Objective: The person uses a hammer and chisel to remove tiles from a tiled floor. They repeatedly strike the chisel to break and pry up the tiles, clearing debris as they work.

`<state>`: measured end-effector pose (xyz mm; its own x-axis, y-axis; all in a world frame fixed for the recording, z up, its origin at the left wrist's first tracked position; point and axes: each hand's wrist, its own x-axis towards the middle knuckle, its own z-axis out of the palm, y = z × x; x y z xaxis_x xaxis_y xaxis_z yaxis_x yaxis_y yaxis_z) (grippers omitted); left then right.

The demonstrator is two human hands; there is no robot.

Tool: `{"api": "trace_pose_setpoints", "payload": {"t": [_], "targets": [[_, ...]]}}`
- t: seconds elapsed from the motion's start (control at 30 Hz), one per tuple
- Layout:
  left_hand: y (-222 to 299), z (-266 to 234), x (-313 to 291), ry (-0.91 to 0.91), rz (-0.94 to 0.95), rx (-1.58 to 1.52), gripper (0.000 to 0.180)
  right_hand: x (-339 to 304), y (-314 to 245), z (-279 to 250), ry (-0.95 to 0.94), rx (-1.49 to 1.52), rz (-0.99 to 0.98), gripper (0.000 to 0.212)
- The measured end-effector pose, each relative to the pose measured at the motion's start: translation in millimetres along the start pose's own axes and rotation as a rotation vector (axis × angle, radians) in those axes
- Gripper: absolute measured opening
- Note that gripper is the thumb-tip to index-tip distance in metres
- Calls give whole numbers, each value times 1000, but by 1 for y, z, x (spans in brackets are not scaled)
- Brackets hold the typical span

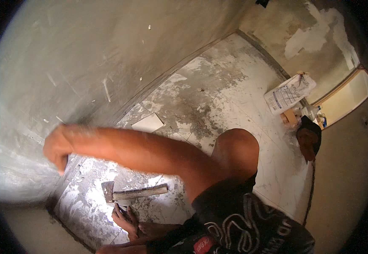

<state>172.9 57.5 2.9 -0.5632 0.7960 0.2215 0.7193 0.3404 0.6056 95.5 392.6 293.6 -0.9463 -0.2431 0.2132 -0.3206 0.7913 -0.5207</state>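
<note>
Head view, looking down into a bare room corner. Largest thing here is the grey plastered wall (86, 55), scuffed and scratched, filling the upper left. Below it the floor (234, 84), pale tiles smeared with dried grey mortar, runs off toward a far wall patched with white filler. I am crouched: my knee (235, 148) rises mid-frame, dark printed shorts below it. My right forearm crosses from the knee toward the left, and my right hand (57, 148) is up against the wall near its foot, blurred; it looks curled into a fist around something dark showing under the fingers, but I cannot tell what it is or how firmly it is gripped. My left hand (124, 218) is low at the bottom edge, fingers spread loosely and resting on the tiles, holding nothing. Just above those fingers lies a hatchet (131, 193), flat on the floor, rusty head to the left, worn wooden handle pointing right, untouched by either hand. Against the far wall leans a white printed sack (289, 94), with a small brown object and a clear bottle just beside it. A dark rust-coloured tool (308, 139) lies near the right-hand edge of the tiles. One loose white tile piece (148, 123) lies close to the wall foot, above my forearm.
</note>
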Motion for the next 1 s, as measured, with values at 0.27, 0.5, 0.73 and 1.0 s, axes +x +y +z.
{"api": "trace_pose_setpoints", "payload": {"t": [0.27, 0.5, 0.73, 1.0], "targets": [[38, -50, -13, -84, -147, -213, 56, -314, 75, -100, -631, -129, 921, 69], [91, -64, -36, 9, -573, -123, 49, -629, 237, -51, -31, -283, 1585, 47], [119, -149, -10, -3, -729, 204, 45, -741, 274, -14, 15, -252, 1620, 39], [113, -139, -41, 133, -895, 113, 41, -723, 256, -32, -143, -263, 1660, 30]]}}
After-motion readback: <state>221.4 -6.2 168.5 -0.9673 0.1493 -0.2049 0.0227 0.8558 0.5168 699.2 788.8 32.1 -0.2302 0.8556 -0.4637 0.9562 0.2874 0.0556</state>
